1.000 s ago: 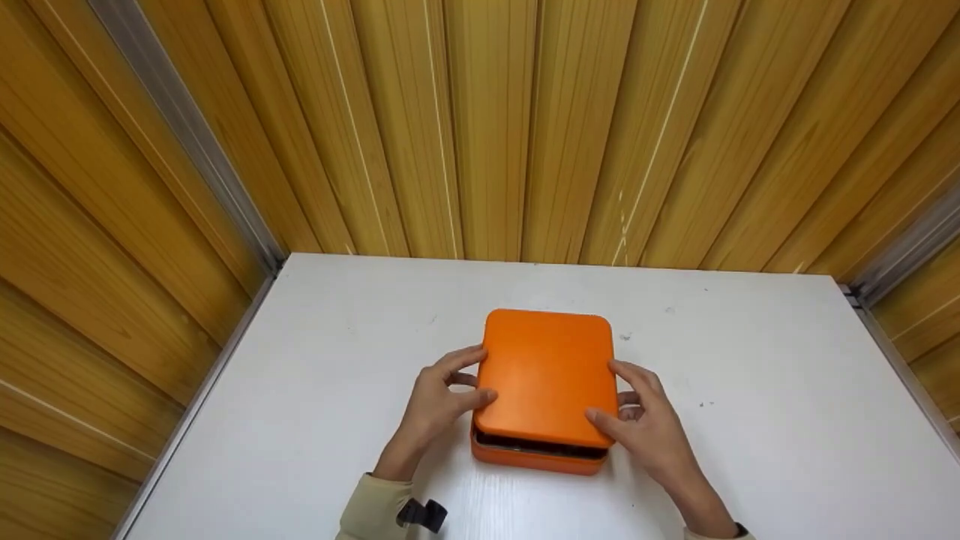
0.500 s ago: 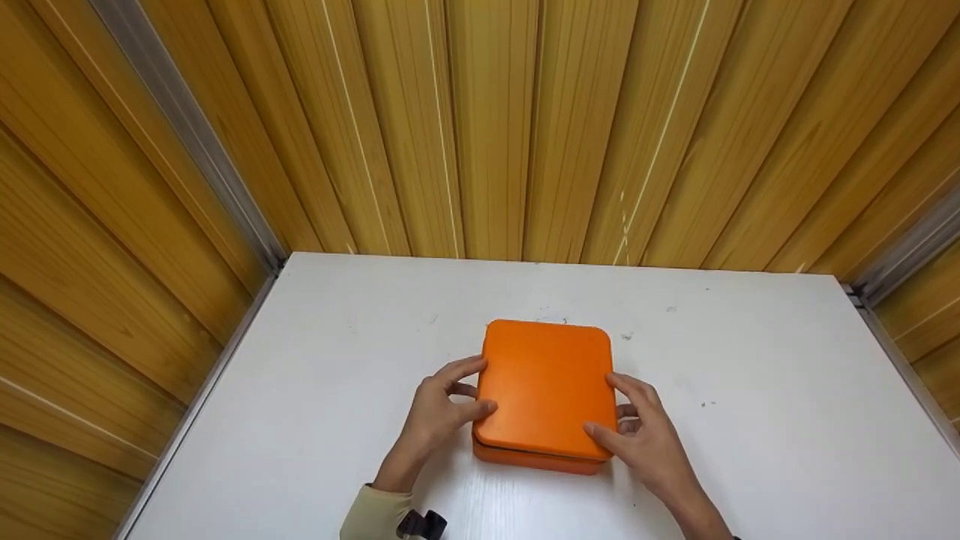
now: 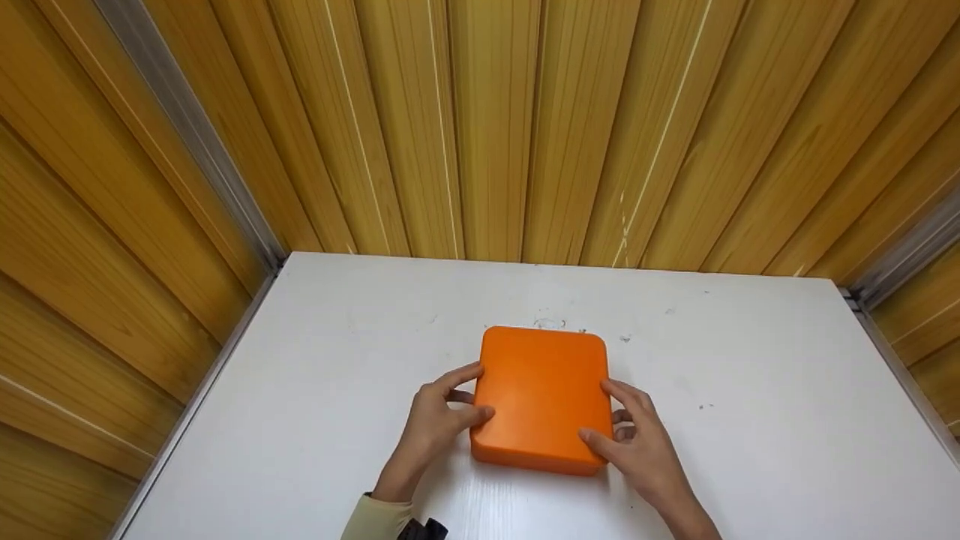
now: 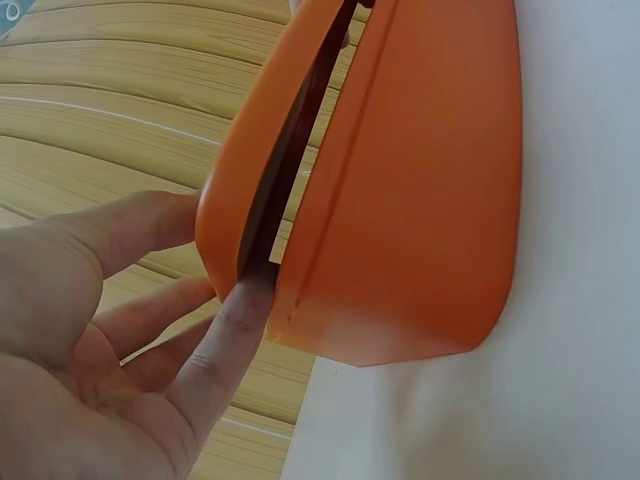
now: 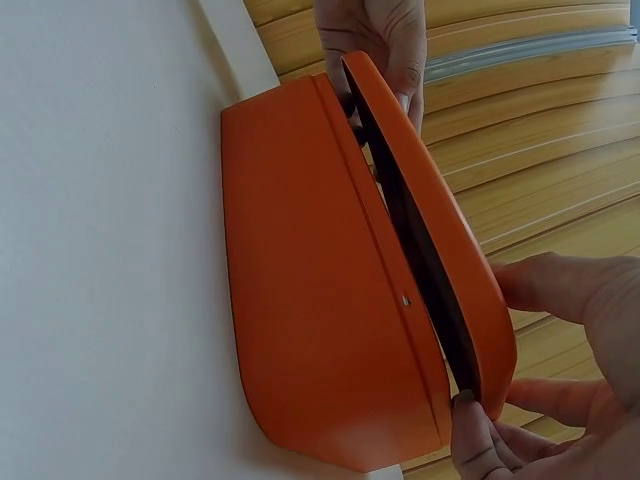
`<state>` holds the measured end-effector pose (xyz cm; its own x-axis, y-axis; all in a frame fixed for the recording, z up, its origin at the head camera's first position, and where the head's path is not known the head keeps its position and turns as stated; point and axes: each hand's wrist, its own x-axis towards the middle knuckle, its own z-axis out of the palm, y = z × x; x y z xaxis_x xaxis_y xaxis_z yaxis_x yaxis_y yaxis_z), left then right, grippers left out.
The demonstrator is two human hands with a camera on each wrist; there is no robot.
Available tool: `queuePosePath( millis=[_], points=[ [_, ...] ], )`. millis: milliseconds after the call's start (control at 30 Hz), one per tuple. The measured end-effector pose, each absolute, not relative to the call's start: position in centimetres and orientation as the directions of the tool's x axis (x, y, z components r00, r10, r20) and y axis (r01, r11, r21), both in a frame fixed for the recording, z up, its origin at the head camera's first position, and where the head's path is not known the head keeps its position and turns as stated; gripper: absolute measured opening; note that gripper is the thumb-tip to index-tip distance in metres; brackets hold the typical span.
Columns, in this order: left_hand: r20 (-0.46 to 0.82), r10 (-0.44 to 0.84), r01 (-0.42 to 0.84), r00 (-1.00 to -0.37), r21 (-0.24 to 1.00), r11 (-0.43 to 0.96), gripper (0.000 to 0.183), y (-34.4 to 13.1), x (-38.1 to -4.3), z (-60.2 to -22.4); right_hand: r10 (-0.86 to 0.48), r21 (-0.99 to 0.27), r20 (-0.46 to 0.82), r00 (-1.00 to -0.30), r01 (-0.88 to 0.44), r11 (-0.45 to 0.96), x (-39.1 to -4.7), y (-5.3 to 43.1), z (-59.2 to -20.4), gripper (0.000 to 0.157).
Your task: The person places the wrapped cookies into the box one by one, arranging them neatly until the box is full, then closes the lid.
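Note:
An orange lid with rounded corners lies over an orange rectangular box on the table. In the head view no dark gap shows along the near edge. Both wrist views, however, show the lid tilted, with a wedge of space above the box body. My left hand pinches the lid's left edge, thumb on top. On the opposite edge my right hand grips likewise, thumb near the front corner. What the box contains is hidden.
The white table extends around the box on all sides, with small dark marks on its surface. Yellow wood-patterned panels rise behind and at the sides, with a grey metal rail at the left corner. A black strap is by the left sleeve.
Both hands have brought the lid down and toward the near side. The dark gap along the near edge, wide a second ago, has closed in the head view. The box body stays in place.

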<state>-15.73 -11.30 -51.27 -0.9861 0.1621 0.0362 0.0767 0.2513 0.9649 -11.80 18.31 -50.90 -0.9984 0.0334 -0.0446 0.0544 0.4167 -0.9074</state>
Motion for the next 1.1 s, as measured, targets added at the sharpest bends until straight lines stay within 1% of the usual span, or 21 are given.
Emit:
queuePosePath(
  millis=[133,333,800,933,1100],
  points=[
    [0.017,0.141,0.054,-0.990,0.961,0.270,0.064,-11.0,-15.6,-51.0,0.038,-0.909,-0.046,-0.998,0.057,0.413,-11.7,18.3,-51.0,0.083],
    [0.029,0.120,0.067,-0.992,0.942,0.329,0.064,-10.8,-15.8,-50.8,0.038,-0.917,-0.053,-0.998,0.064,0.394,-11.8,18.1,-51.3,0.082],
    [0.091,0.126,0.140,-0.988,0.878,0.458,0.062,-10.2,-15.9,-50.0,0.033,-0.907,-0.004,-0.999,0.017,0.421,-11.9,18.1,-51.8,0.080],
    [0.112,0.135,0.163,-0.984,0.868,0.470,0.062,-10.1,-16.0,-49.9,0.033,-0.904,0.012,-0.999,0.003,0.429,-12.0,18.0,-51.9,0.080],
    [0.104,0.136,0.158,-0.985,0.862,0.483,0.062,-10.1,-16.2,-49.6,0.034,-0.901,0.007,-0.999,0.008,0.434,-12.1,17.9,-51.8,0.080]
  ],
)
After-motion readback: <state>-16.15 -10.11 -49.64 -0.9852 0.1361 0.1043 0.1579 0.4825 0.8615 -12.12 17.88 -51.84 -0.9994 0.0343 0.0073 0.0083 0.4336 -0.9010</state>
